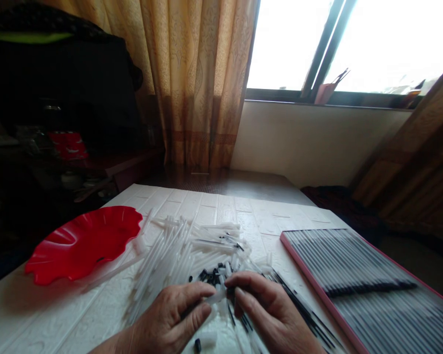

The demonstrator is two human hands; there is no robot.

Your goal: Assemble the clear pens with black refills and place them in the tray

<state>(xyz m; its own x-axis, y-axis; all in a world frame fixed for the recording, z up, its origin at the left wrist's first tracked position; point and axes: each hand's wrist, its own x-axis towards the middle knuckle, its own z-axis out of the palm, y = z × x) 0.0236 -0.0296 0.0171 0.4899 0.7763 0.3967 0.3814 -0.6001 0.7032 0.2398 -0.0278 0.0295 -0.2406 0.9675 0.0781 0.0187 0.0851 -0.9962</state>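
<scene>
My left hand (177, 312) pinches a short translucent white plastic tube (217, 297) between thumb and forefinger. Facing it, my right hand (268, 309) has its fingers closed around a small black plug (230, 292) at the tube's right end; whether the two touch is too blurred to tell. Just beyond my fingertips lies a heap of small black plugs (208, 275) with white pieces among them. Long translucent pen barrels (170, 255) are piled behind my left hand. Thin black rods (302, 305), like pen refills, spread beside and under my right hand.
A red wavy-edged plate (88, 238) stands at the left on the white brick-patterned table cover (251, 209). At the right lies a pink-edged tray (317, 290) packed with rows of slim pen-like sticks. Near the front edge are a loose black plug (197, 345) and a white piece (208, 338).
</scene>
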